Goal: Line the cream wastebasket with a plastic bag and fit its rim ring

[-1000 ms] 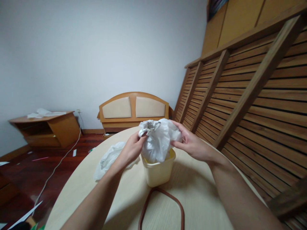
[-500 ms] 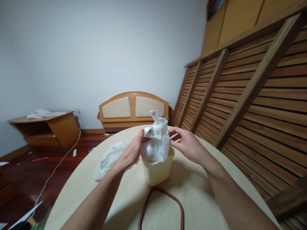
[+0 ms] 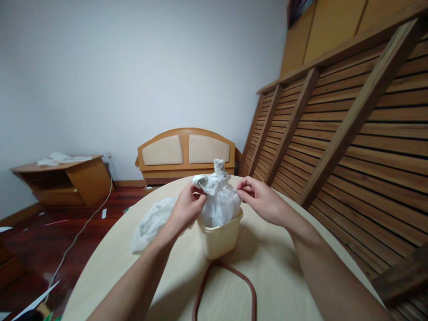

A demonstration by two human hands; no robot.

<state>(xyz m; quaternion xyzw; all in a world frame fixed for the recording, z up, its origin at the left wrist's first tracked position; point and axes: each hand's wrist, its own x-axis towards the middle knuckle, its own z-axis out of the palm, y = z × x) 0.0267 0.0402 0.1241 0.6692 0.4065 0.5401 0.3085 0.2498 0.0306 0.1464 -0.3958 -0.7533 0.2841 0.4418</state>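
A white plastic bag (image 3: 219, 205), bunched at its top, stands partly inside a small cream-coloured bin (image 3: 219, 243) on the round table. My left hand (image 3: 189, 203) pinches the bag's left side, and the fingers of my right hand (image 3: 257, 198) pinch its right side. Both hands are above the bin's rim. Left of the bin, partly behind my left forearm, lies another crumpled white plastic bag (image 3: 150, 225). A brown ring-shaped frame (image 3: 252, 285) rests on the table in front of the bin.
The round pale table (image 3: 110, 267) fills the foreground. Beyond it stands a wooden headboard (image 3: 186, 167). Wooden slatted panels (image 3: 337, 151) lean at the right. A low wooden desk (image 3: 80, 183) and a white cable (image 3: 83, 227) on the dark floor are at the left.
The bag in the bin has spread wider, its left side pulled outward and its top sunk slightly. My left hand has moved a little left and down; my right hand has shifted slightly.
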